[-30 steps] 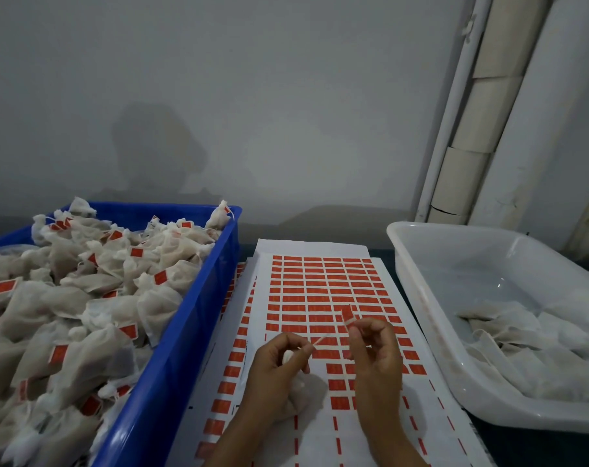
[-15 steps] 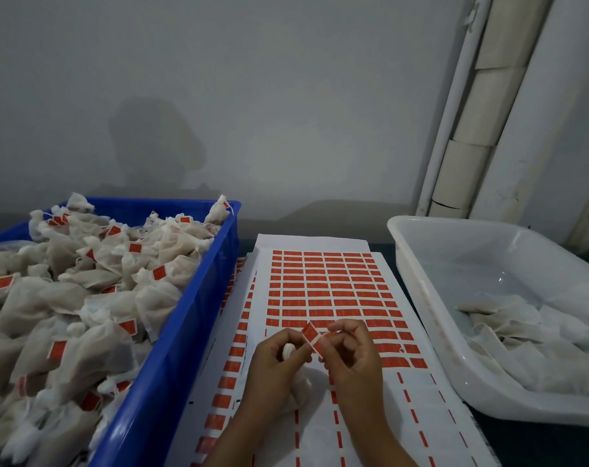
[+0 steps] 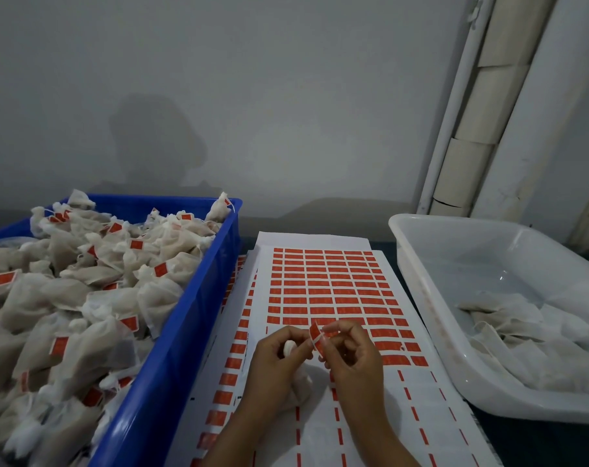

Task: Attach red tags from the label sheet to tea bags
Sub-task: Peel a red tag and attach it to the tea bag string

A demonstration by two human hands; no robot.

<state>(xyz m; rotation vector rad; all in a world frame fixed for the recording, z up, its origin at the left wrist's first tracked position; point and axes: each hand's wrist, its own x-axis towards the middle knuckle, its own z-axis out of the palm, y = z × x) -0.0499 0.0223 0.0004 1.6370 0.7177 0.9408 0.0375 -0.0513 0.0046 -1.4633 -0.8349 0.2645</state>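
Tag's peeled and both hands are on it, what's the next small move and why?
Probably fold the red tag shut around the string and press it flat. The right hand pinches the tag, peeled off the label sheet, against the left hand, which grips the tea bag; the tag stands bent open, not yet closed.

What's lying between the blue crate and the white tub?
In the head view, the label sheet lies between the blue crate and white tub.
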